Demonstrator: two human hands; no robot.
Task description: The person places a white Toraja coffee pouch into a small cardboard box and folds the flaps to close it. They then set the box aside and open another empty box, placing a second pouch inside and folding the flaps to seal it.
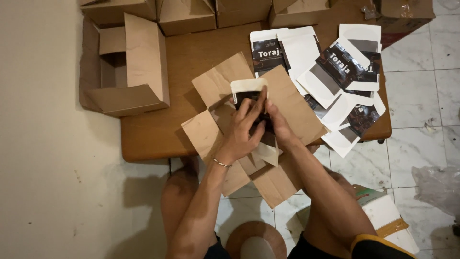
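While the left hand (pixel 242 132) and right hand (pixel 278 125) both pinch the white-and-black pouch (pixel 249 93) over the flat brown cardboard blank (pixel 287 103), the fingers should stay on the pouch's edges and keep it square to the blank's folds, I judge. Farther right on the low wooden table (pixel 158 129) lies a loose pile of pouches (pixel 342 81); an open carton (pixel 127 67) sits far left.

Matt brown cardboard flat box (pixel 292 103) lies on a smooth wooden table (pixel 158 134) beside glossy white-and-black pouches (pixel 335 72).
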